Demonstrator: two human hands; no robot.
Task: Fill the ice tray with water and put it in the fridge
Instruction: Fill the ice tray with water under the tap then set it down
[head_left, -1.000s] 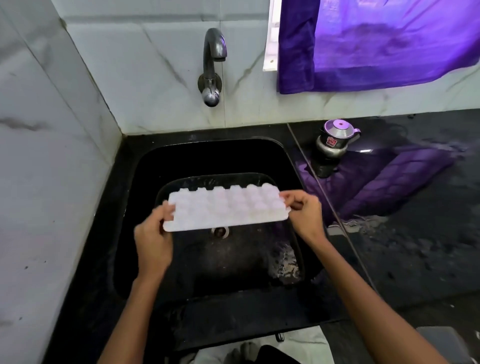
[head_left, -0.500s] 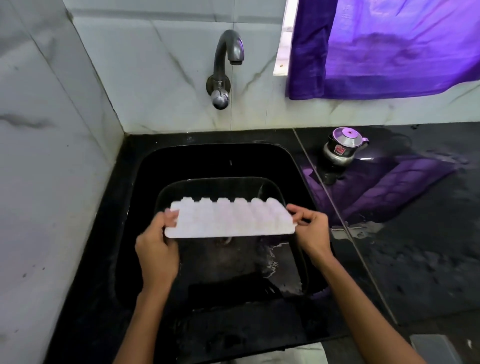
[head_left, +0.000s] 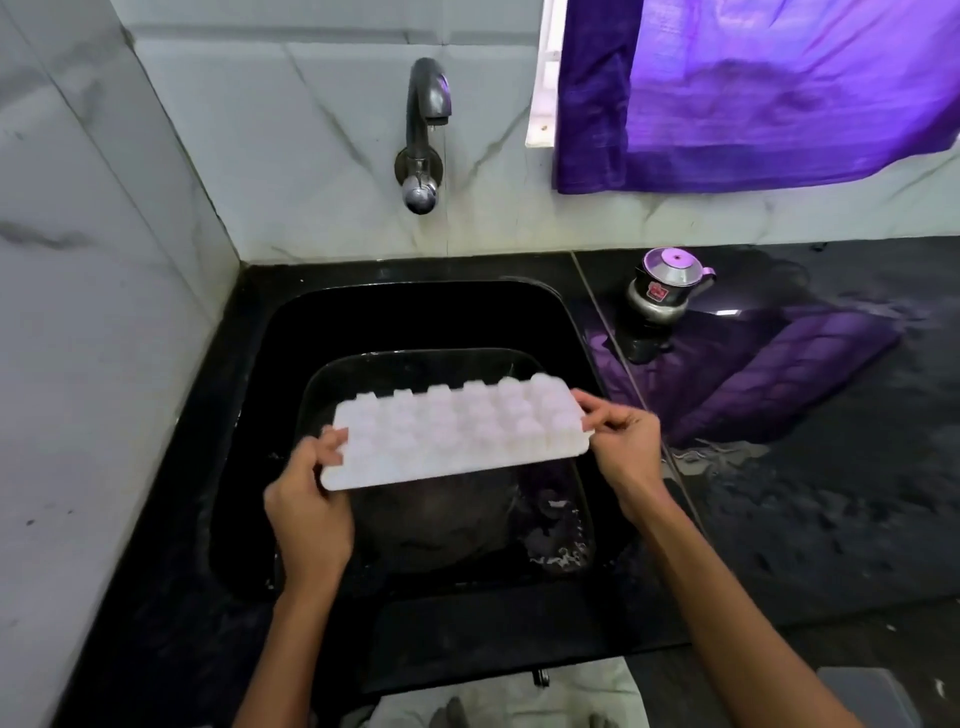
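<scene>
Now both hands (head_left: 467, 483) grip the ice tray (head_left: 457, 431) by its ends.

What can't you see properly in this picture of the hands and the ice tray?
- Head view: the ice tray shows only its bumpy underside; the cups face away, so any water inside is hidden.
- The sink drain is behind the tray.
- Left hand and right hand: the fingertips in each grip sit under the tray's ends.
- The label on the small steel pot is too small to read.
- No fridge in view.

A small steel kettle (head_left: 667, 288) stands on the black table (head_left: 810, 467); a purple curtain (head_left: 753, 88) hangs above.
</scene>
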